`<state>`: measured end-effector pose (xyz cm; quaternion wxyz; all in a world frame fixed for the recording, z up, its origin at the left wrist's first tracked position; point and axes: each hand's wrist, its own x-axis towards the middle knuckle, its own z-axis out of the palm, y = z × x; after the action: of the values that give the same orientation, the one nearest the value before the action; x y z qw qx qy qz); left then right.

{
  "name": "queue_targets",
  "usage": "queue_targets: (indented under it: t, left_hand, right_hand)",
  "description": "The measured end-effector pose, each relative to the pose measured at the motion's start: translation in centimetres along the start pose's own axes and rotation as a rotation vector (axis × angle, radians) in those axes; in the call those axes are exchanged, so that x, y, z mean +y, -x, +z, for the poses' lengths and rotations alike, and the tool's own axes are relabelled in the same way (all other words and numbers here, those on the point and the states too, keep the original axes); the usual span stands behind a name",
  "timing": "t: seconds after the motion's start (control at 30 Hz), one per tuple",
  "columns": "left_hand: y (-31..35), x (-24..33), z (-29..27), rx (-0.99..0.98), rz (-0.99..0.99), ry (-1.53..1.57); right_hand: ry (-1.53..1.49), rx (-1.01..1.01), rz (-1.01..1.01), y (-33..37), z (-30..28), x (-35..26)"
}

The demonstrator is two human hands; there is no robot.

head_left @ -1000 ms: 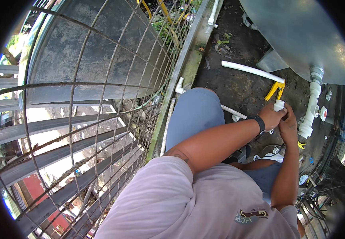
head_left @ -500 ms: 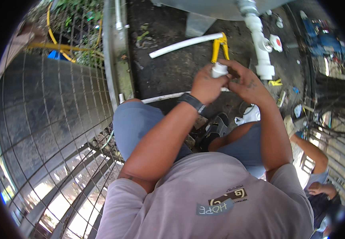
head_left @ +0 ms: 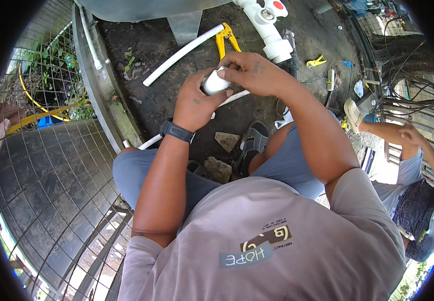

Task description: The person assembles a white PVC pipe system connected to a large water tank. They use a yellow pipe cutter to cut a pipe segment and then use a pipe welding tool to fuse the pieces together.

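A short white plastic pipe fitting (head_left: pixel 214 86) sits in my left hand (head_left: pixel 193 104), whose fingers and thumb wrap round it. My right hand (head_left: pixel 257 74) pinches the fitting's upper end between thumb and fingers. Whether some thin thing lies under those fingertips I cannot make out. Just beyond my hands is a yellow pipe cutter (head_left: pixel 222 44) on the dark ground, its head at the end of a length of white pipe (head_left: pixel 183 55). A white pipe assembly with a red-marked valve (head_left: pixel 266 31) stands farther right.
A second yellow tool (head_left: pixel 316 61) lies on the ground to the right. Thin white pipe (head_left: pixel 150 142) runs behind my hands. Wire mesh (head_left: pixel 51 175) and a concrete edge (head_left: pixel 107 95) bound the left. Another person (head_left: pixel 402 175) sits at the right, near coiled black cable (head_left: pixel 412 95).
The view has swung, so the ground things sit farther left and up. My right fingers have come onto the fitting's upper end, and the fitting is tilted differently in my left hand.
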<state>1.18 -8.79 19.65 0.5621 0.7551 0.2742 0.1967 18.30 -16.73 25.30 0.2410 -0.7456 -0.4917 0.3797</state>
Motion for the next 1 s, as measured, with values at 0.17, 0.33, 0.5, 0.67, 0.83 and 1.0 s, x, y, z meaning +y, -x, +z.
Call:
queue_targets:
  t: [0.17, 0.33, 0.5, 0.67, 0.83, 1.0]
  left_hand:
    - [0.1, -0.1, -0.3, -0.051, -0.053, 0.065]
    - [-0.4, -0.5, 0.3, -0.112, -0.03, -0.025]
    - [-0.1, -0.2, 1.0, -0.125, 0.038, -0.122]
    - [-0.1, -0.6, 1.6, -0.262, -0.098, 0.185]
    - [0.1, 0.6, 1.5, -0.323, -0.097, 0.255]
    - [0.3, 0.3, 1.6, -0.354, -0.141, 0.36]
  right_hand:
    - [0.088, 0.023, -0.007, 0.0, 0.1, 0.3]
    - [0.507, 0.159, -0.506, -0.8, 0.8, 2.3]
    - [0.151, -0.028, -0.102, 0.9, 1.0, 1.2]
    - [0.185, -0.062, -0.001, 1.8, -0.5, -0.7]
    - [0.22, -0.035, -0.062, 2.1, -1.1, -0.2]
    - [0.201, -0.005, -0.073, 3.1, -2.2, -0.5]
